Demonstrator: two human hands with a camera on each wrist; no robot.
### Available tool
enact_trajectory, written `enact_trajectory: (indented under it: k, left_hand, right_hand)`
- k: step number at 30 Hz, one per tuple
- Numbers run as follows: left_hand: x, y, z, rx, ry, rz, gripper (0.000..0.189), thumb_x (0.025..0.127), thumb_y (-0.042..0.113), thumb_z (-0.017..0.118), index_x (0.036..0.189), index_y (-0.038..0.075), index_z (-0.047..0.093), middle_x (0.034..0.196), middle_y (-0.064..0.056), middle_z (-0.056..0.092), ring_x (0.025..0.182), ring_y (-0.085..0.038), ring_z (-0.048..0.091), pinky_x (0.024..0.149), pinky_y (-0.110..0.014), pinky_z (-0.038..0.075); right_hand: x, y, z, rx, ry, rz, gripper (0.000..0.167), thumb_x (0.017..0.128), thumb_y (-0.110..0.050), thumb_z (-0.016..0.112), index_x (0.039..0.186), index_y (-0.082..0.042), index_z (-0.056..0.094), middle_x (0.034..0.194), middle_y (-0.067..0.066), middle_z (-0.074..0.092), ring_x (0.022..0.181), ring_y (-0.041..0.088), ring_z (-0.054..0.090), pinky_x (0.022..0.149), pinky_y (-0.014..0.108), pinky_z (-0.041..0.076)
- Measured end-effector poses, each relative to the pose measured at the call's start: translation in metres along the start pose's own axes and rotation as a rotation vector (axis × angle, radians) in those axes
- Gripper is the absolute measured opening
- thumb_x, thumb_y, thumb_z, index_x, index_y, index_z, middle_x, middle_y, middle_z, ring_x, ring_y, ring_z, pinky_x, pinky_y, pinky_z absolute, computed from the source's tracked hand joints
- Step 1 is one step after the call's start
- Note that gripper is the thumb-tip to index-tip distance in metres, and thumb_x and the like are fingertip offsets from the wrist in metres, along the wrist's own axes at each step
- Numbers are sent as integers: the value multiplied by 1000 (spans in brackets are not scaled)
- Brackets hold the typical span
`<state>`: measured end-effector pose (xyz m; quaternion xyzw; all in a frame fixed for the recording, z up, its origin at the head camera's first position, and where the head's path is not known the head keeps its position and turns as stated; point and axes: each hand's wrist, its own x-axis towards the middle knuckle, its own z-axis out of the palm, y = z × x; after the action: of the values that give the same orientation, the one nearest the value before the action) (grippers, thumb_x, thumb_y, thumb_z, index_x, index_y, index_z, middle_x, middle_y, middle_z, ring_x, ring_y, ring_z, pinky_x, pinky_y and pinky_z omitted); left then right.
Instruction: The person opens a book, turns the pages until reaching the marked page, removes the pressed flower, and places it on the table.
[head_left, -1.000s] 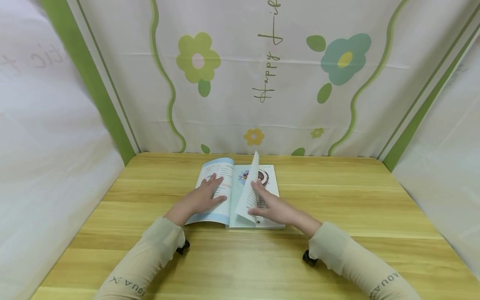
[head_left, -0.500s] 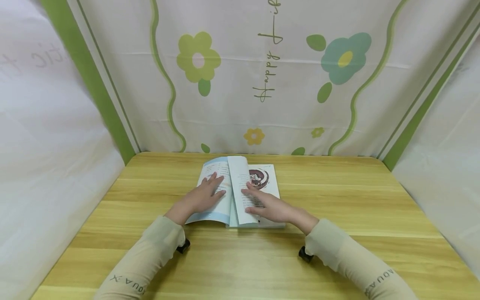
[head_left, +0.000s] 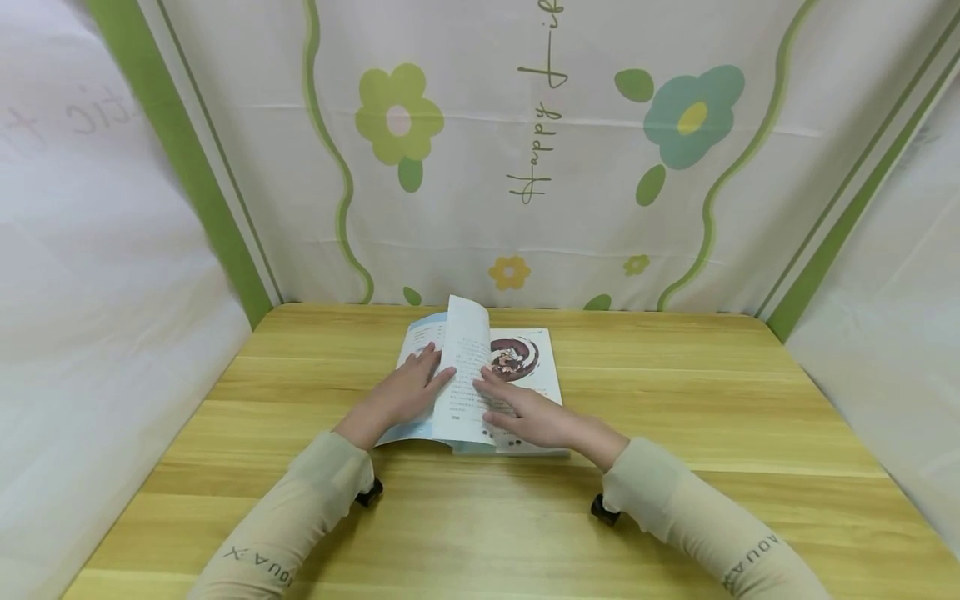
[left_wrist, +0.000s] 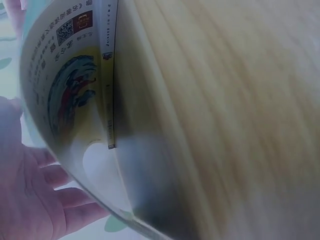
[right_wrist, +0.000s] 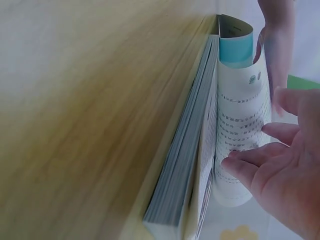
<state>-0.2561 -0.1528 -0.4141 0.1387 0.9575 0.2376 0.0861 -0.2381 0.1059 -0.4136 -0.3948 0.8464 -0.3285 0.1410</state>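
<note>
An open paperback book (head_left: 551, 392) lies on the table, with one printed leaf (head_left: 465, 333) standing curved across its left half. My left hand (head_left: 405, 392) rests on the left-hand page, fingers spread, its thumb at the leaf's edge. My right hand (head_left: 528, 415) touches the leaf's right side with extended fingers. In the right wrist view, that hand (right_wrist: 285, 170) lies against the curved, printed leaf (right_wrist: 240, 115), beside the thick page block (right_wrist: 180, 160). The left wrist view shows the underside of the lifted cover (left_wrist: 75, 90), with the left hand (left_wrist: 30, 190) behind it.
The wooden table (head_left: 480, 525) extends around the book. A white fabric backdrop (head_left: 465, 200) with printed flowers hangs behind the table's far edge, and white fabric sides (head_left: 112, 275) flank it. A black wrist device (head_left: 369, 493) sits under the left cuff.
The leaf has swung from the right half of the book over to the left. My right hand followed it slightly leftward; my left hand has stayed nearly in place.
</note>
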Motion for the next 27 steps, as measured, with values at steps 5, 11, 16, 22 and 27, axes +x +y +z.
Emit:
enact_trajectory:
  k: [5,11,16,22,27]
  left_hand:
    - [1,1,0,-28,46,-15,83,107,52,45,161,-6,17,161,-28,29,146,-46,32,117,-57,28]
    - [1,2,1,-17,54,-20,91,106,51,50,163,0,1,158,-31,33,144,-47,36,114,-58,34]
    - [2,0,1,2,62,21,95,106,47,54,162,1,-7,167,-25,11,148,-43,28,117,-55,31]
    - [1,2,1,11,55,55,86,105,46,55,166,12,5,169,-20,-7,146,-48,30,112,-61,35]
    - [0,3,2,28,43,82,70,106,45,53,165,20,25,169,-19,2,145,-55,25,110,-68,32]
  right_hand:
    - [3,-2,2,-12,-28,3,59,110,-28,51,159,0,33,168,16,15,153,32,22,120,50,26]
    - [4,-3,5,-19,-58,18,61,109,-29,52,160,-2,31,169,14,10,153,30,20,121,47,23]
    - [5,-1,8,-34,-69,-5,62,109,-29,53,159,0,31,169,15,11,152,30,23,120,46,26]
    - [6,-2,10,-53,-74,-28,63,109,-31,53,160,-2,31,169,13,12,152,29,24,121,46,25]
    - [7,-2,11,-65,-97,-28,63,109,-33,53,161,-4,30,169,10,10,152,27,25,121,45,25]
